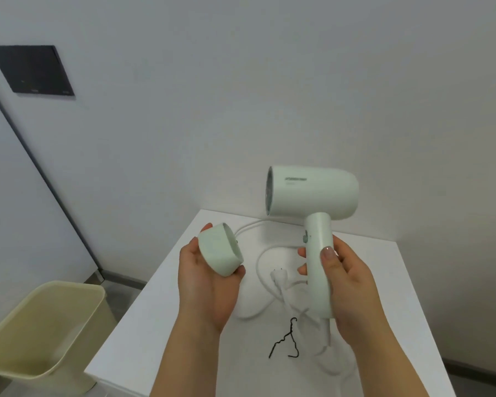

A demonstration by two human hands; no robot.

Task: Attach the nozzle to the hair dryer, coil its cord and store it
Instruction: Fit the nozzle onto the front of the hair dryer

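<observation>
My right hand (347, 279) grips the handle of a pale green hair dryer (312, 193), held upright above the white table (166, 325) with its barrel mouth facing left. My left hand (206, 282) holds the round pale green nozzle (219, 249) between thumb and fingers, to the left of the barrel and lower, apart from it. The dryer's white cord (258, 270) lies in loose loops on the table, its plug (278, 275) between my hands. A black twist tie (285, 340) lies near the table's front.
A beige plastic bin (40, 325) stands on the floor left of the table. White walls close the corner behind the table; a dark panel (30, 70) hangs on the left wall.
</observation>
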